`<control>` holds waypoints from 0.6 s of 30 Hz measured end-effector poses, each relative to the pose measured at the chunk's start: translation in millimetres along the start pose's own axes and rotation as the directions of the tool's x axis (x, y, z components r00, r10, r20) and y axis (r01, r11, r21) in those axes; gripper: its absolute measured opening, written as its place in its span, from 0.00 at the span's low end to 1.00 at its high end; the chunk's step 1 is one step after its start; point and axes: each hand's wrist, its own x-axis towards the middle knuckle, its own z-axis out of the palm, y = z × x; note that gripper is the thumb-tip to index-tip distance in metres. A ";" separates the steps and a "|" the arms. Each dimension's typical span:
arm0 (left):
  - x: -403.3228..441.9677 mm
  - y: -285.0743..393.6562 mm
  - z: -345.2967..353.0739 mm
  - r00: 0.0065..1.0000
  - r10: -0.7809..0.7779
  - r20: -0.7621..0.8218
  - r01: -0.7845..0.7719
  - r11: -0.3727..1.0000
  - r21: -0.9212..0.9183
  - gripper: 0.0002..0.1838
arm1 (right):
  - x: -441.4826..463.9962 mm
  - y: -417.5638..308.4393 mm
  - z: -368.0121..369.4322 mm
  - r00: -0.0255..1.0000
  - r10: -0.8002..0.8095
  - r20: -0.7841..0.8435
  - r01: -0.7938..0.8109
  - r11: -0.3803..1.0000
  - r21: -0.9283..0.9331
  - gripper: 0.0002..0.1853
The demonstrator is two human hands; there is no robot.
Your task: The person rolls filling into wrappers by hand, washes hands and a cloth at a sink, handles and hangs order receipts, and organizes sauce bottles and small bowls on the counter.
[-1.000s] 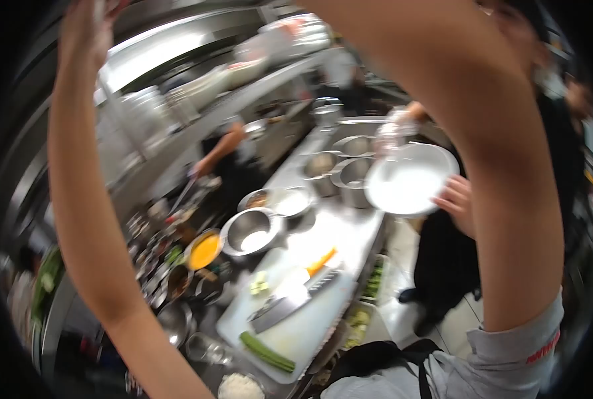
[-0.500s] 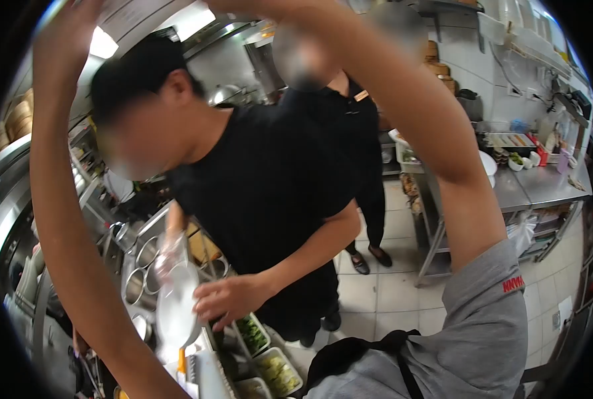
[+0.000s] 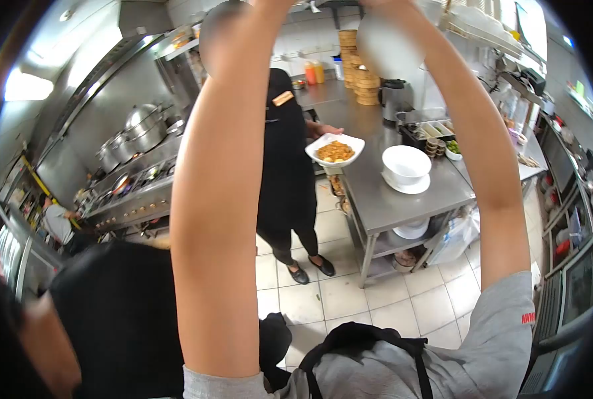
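Both of my forearms reach up past the top edge of the view, the left arm (image 3: 220,199) left of centre and the right arm (image 3: 473,120) at the right. My hands are beyond the frame, so what they hold or touch is hidden. Between the arms, a person in black (image 3: 286,173) holds a white dish (image 3: 313,150) of orange-brown food on one hand. White bowls (image 3: 406,164) stand stacked on a steel table (image 3: 376,199) to the right of that dish.
A second person in black (image 3: 117,319) is close at the lower left. Steel pots (image 3: 143,130) stand by the stove (image 3: 133,206). Bamboo steamers (image 3: 366,86) and a dark jug (image 3: 393,100) are at the back. Fridges (image 3: 579,279) line the right side.
The view has swung right, from the cutting board and steel bowls to the stove and steel table. My hands have gone out past the top edge. The nearer person now appears at the lower left.
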 end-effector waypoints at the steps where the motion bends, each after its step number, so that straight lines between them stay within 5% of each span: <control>1: -14.3 -28.9 7.0 0.996 -0.069 0.048 0.070 0.997 -0.022 0.09 | 0.6 29.2 27.6 0.995 -0.097 -0.022 0.097 0.995 0.011 0.11; 2: -36.7 -53.4 14.7 0.991 -0.127 0.045 0.126 0.992 0.022 0.09 | -1.7 71.6 56.8 0.982 -0.124 0.142 0.109 0.988 0.106 0.11; 3: -52.6 -75.5 22.9 0.985 -0.170 0.040 0.167 0.984 0.067 0.10 | -3.9 82.9 70.5 0.931 0.100 0.351 -0.107 0.994 0.000 0.10; 5: -64.2 -103.0 39.3 0.972 -0.236 -0.010 0.234 0.957 0.171 0.15 | -6.6 90.5 94.7 0.840 0.378 0.389 -0.448 0.888 0.104 0.08; 7: -81.3 -109.6 42.8 0.942 -0.315 -0.116 0.335 0.900 0.278 0.22 | -15.6 128.0 134.0 0.953 0.139 0.271 -0.084 0.975 -0.204 0.13; 10: -96.8 -132.5 41.1 0.883 -0.463 -0.079 0.469 0.866 0.173 0.15 | -29.0 125.2 144.0 0.920 0.226 0.320 -0.208 0.974 -0.089 0.12; 12: -107.2 -157.6 46.9 0.936 -0.323 -0.139 0.347 0.913 0.215 0.14 | -31.1 129.0 151.3 0.876 0.289 0.386 -0.274 0.957 -0.095 0.13; 13: -109.0 -171.9 49.5 0.954 -0.244 -0.174 0.281 0.930 0.237 0.14 | -31.7 141.6 157.2 0.905 0.247 0.348 -0.213 0.968 -0.134 0.13; 16: -119.9 -211.4 53.5 0.877 -0.470 -0.103 0.480 0.838 0.258 0.11 | -31.4 218.6 167.9 0.949 0.144 0.279 -0.073 0.966 -0.248 0.14; 17: -128.8 -230.7 57.6 0.841 -0.541 0.012 0.516 0.809 0.282 0.11 | -31.0 255.9 165.5 0.952 0.145 0.269 -0.065 0.956 -0.285 0.15; 18: -140.0 -256.1 62.5 0.792 -0.600 0.118 0.546 0.781 0.304 0.11 | -38.8 284.2 153.3 0.979 -0.036 0.201 0.101 0.941 -0.323 0.09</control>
